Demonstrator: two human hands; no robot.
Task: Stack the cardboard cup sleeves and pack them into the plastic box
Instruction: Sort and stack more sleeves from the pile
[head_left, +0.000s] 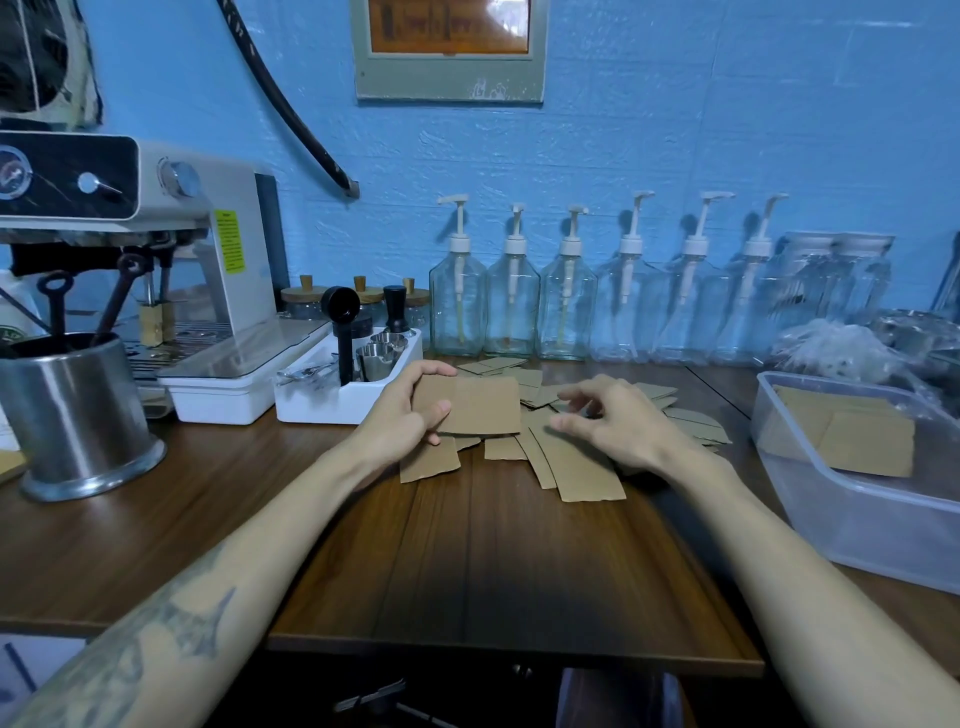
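- Head view: packing part done, at a wooden table (493, 561) below a blue wall.
- Left hand (410, 410) curled round a small stack of cardboard cup sleeves (475, 405), thumb on the near face, fingers over the top edge, held just above the loose pile (566, 457).
- Right hand (608, 421) half open over that pile, fingers loosely bent, gripping nothing; seemingly reaching for the next sleeve.
- Loose pile spread flat at mid-table, many sleeves overlapping at odd angles, unsorted.
- Plastic box (852, 525) to the right of the pile, well apart from it, already holding a layer of packed sleeves (862, 441) lying flat inside.
- By this showing: some sleeves boxed, a few gathered in hand, most of the pile left to stack and pack.
- Behind the pile, a row of clear pump bottles (511, 296); far to its left, an espresso machine (156, 249).
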